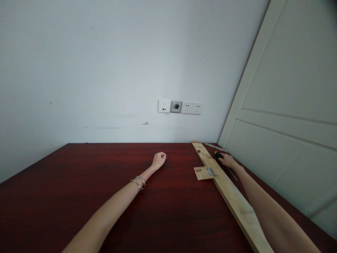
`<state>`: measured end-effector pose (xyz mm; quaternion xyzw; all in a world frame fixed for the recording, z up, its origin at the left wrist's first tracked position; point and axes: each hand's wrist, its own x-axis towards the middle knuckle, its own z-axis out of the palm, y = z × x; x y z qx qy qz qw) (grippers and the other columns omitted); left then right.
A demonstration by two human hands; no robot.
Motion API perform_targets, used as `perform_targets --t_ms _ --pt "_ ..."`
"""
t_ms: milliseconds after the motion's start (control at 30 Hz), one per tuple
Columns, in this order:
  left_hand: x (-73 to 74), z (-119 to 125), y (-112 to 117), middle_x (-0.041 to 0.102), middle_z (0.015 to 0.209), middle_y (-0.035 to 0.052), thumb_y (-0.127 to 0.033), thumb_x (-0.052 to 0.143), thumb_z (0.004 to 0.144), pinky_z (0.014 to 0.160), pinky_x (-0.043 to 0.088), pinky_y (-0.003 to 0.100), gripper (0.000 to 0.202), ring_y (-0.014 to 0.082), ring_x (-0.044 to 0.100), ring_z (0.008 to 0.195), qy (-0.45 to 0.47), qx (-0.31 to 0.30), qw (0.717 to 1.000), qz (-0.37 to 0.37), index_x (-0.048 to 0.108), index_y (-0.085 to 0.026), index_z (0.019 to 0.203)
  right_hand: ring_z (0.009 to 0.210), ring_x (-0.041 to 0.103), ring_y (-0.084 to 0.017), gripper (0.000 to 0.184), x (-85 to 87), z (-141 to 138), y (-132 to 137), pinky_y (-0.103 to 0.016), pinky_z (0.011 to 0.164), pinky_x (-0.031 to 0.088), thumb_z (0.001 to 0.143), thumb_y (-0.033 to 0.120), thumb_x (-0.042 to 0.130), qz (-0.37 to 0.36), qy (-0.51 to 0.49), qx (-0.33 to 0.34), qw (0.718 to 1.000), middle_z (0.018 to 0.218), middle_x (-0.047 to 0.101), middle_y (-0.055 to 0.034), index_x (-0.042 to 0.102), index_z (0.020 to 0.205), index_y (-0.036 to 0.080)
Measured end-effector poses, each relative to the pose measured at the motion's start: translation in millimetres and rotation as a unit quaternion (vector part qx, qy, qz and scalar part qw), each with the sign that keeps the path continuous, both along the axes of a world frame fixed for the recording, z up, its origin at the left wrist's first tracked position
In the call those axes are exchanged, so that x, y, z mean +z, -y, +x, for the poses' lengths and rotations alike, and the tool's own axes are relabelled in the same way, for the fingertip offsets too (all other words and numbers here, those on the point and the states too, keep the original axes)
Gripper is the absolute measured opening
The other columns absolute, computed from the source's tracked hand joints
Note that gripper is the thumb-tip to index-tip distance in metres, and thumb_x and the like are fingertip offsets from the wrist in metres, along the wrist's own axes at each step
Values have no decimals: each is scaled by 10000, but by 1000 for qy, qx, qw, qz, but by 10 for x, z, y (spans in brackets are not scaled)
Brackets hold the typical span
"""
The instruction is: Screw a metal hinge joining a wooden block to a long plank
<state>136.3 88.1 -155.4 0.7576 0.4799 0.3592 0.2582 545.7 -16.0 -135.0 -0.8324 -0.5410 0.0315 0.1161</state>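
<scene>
Step in hand: by my reading, taking up a tool. The right hand, at 1 o'clock, lies over the black-handled tool, whose thin shaft trails back along the forearm.
Right hand's hold: fingers rest on the handle, but it is too small to tell whether they close round it.
Next move calls for: a firm wrap of the handle, then a lift that keeps the shaft clear of the wood on one side and the door on the other.
Plank: pale strip lying flat on the table, running from 5 o'clock up to 1 o'clock, just left of the right forearm.
Small block: touches the plank's left edge at 1 o'clock, with a metal hinge across the joint.
Left hand: at 12 o'clock, a loose fist resting on bare wood, holding nothing visible.
Open room: broad bare tabletop from 9 to 12 o'clock.
Tight side: the door stands close along the table's right edge, from 1 to 4 o'clock.
Far edge: the table meets the wall at 12 o'clock, with a slim green-and-white strip in the far corner and the sockets above.
</scene>
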Motion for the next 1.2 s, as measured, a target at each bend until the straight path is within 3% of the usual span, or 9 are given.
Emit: perform_targets --t_ms 133,333,567,800,900,967,1067,1200 --pt "-13 1 -8 722 871 68 -73 514 812 804 469 249 218 160 653 829 -3 -1 1000 -2 718 -116 876 1014 597 -203 339 -125 71 -37 -416 848 518 907 338 553 21 3 -1 1000 1202 574 -86 543 1200 167" --pt "-30 -3 -22 715 825 59 -44 524 790 780 472 244 220 152 650 790 -1 0 1000 -1 715 -118 872 1063 589 -221 362 -165 74 -39 -420 890 494 909 325 541 32 -2 -18 999 1230 574 -103 530 1240 179" --pt "-56 -15 -35 706 792 53 -56 531 787 762 476 244 212 148 644 758 11 -7 1000 1 717 -126 862 1109 604 -282 475 -99 -16 55 -395 882 471 838 357 530 26 -14 -76 997 1202 634 -128 539 1296 235" --pt "-86 -15 -61 701 782 49 -51 531 777 773 473 249 217 151 642 769 25 -10 1000 -5 717 -130 853 1089 600 -379 596 43 -211 131 -474 828 489 824 542 473 32 -11 -158 987 1167 625 -224 586 1237 127" --pt "-92 -7 -62 704 797 58 -53 525 779 778 474 254 220 156 644 785 32 -9 999 -11 718 -125 855 1070 600 -403 601 157 -382 119 -502 821 486 893 504 333 65 8 -189 980 1153 607 -264 577 1216 59" --pt "-93 1 -69 708 809 61 -52 521 777 776 476 252 223 155 647 792 36 -8 999 -18 720 -125 848 1068 602 -391 561 246 -547 73 -500 827 484 913 454 299 89 20 -182 979 1170 595 -250 557 1234 74" --pt "-91 -6 -104 711 791 62 -47 512 773 743 487 243 235 147 652 764 40 -13 998 -35 721 -118 855 1083 599 -352 493 375 -885 -55 -472 834 483 922 405 308 117 35 -134 983 1203 582 -212 527 1274 138" --pt "-45 -118 -190 707 736 54 -27 462 779 680 498 224 294 128 651 692 46 -15 997 -52 715 -105 906 1052 612 -310 451 483 -1496 -267 -418 852 467 927 392 332 127 44 -44 990 1155 604 -201 582 1205 139"
